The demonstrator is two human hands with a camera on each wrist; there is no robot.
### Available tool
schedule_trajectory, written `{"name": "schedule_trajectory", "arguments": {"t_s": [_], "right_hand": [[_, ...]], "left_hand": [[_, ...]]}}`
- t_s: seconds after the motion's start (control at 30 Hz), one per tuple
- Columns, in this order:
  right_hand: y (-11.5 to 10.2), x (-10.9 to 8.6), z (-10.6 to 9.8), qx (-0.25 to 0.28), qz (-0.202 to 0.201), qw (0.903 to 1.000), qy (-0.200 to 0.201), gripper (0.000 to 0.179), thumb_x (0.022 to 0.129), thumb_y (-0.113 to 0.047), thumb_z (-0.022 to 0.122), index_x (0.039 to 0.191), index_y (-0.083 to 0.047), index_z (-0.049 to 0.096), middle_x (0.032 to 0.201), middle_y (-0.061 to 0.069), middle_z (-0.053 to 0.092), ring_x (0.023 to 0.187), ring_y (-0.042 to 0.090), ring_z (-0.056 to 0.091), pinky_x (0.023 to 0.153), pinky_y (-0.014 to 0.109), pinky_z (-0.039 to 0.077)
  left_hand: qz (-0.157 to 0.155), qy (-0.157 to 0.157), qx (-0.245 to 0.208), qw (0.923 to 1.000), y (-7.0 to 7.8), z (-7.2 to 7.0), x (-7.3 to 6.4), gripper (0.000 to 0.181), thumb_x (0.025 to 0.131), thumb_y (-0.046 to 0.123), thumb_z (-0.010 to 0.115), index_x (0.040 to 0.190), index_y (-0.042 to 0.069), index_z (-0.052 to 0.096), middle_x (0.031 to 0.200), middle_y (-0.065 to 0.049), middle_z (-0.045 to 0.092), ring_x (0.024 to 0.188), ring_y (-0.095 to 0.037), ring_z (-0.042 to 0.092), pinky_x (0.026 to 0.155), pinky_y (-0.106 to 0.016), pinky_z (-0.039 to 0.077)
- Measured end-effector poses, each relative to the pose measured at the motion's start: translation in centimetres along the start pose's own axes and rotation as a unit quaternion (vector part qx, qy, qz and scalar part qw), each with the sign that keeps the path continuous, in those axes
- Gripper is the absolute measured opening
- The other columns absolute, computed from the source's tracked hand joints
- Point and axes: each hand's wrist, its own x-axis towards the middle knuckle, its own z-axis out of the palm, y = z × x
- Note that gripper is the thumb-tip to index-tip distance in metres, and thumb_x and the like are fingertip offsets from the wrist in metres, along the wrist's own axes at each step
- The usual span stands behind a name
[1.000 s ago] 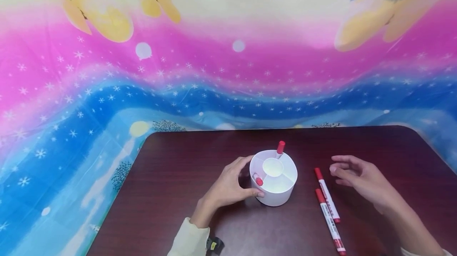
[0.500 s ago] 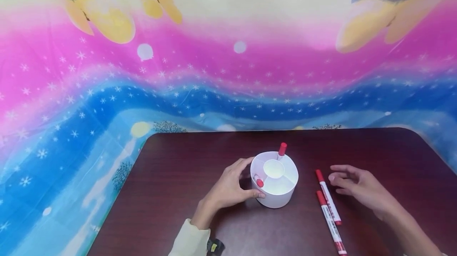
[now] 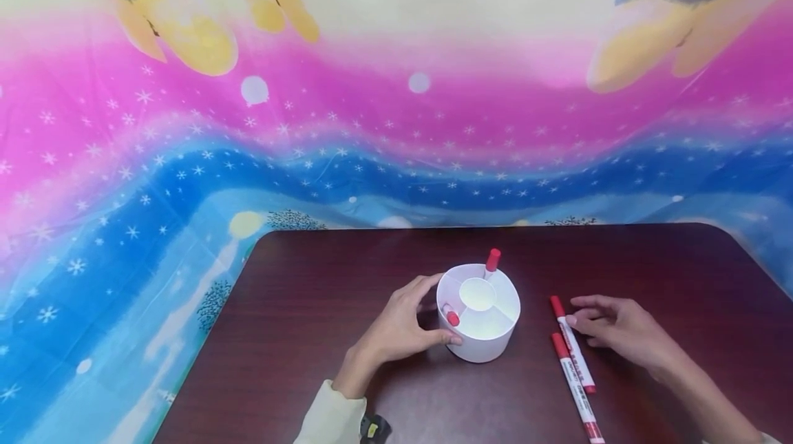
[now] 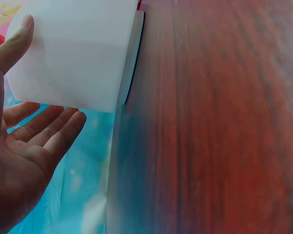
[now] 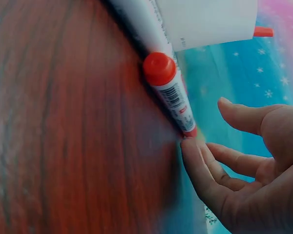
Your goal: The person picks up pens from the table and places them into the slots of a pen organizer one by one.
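My left hand (image 3: 399, 320) holds a round white divided pen holder (image 3: 480, 347) at its left side, thumb in front and fingers behind. In the left wrist view, that thumb lies across the white wall (image 4: 78, 53). Two red-capped markers stick up from the holder, one marker (image 3: 492, 261) at the back and another marker (image 3: 452, 315) leaning at the left. My right hand (image 3: 626, 330) hovers beside the rear of two loose markers, a red-and-white marker (image 3: 576, 354). The right wrist view shows its thumb apart from the fingers and the fingertips at the marker's far end (image 5: 190, 132).
A second loose marker (image 3: 576, 389) lies alongside the first, nearer the front. Everything stands on a dark red-brown table (image 3: 297, 306) with rounded back corners. Behind it hangs a colourful printed cloth (image 3: 372, 120). A black strap (image 3: 374, 428) shows by the left sleeve.
My right hand has come down and slightly left, closer to the rear loose marker. My left hand keeps its hold on the pen holder; the view has shifted slightly.
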Motion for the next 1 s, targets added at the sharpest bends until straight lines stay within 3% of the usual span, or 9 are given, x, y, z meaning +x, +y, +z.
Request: {"name": "schedule_trajectory", "arguments": {"t_s": [0.47, 0.77, 1.0], "right_hand": [[-1.0, 1.0, 1.1, -0.076, -0.001, 0.9969, 0.019, 0.063, 0.090, -0.026, 0.088, 0.136, 0.009, 0.064, 0.104, 0.009, 0.076, 0.084, 0.014, 0.073, 0.067, 0.030, 0.066], [-1.1, 1.3, 1.2, -0.033, 0.008, 0.9994, 0.002, 0.051, 0.095, -0.009, 0.081, 0.136, 0.014, 0.061, 0.106, 0.014, 0.072, 0.086, 0.017, 0.074, 0.070, 0.034, 0.068], [-1.1, 1.2, 1.1, -0.033, 0.005, 0.9994, -0.006, 0.046, 0.098, -0.006, 0.076, 0.137, 0.014, 0.061, 0.109, 0.015, 0.073, 0.089, 0.017, 0.074, 0.071, 0.034, 0.068]], "left_hand": [[-0.002, -0.001, 0.000, 1.0000, -0.1, 0.1, -0.1, 0.099, 0.076, 0.041, 0.099, 0.160, 0.029, 0.048, 0.141, 0.006, 0.063, 0.130, -0.012, 0.063, 0.107, -0.024, 0.057], [0.007, 0.001, -0.015, 0.9999, -0.2, 0.1, 0.0, 0.098, 0.076, 0.036, 0.100, 0.159, 0.028, 0.049, 0.140, 0.006, 0.064, 0.129, -0.011, 0.064, 0.108, -0.023, 0.057], [0.009, 0.002, -0.020, 0.9998, -0.3, 0.2, 0.0, 0.098, 0.076, 0.035, 0.100, 0.159, 0.028, 0.049, 0.141, 0.006, 0.064, 0.130, -0.011, 0.064, 0.108, -0.022, 0.056]]}}
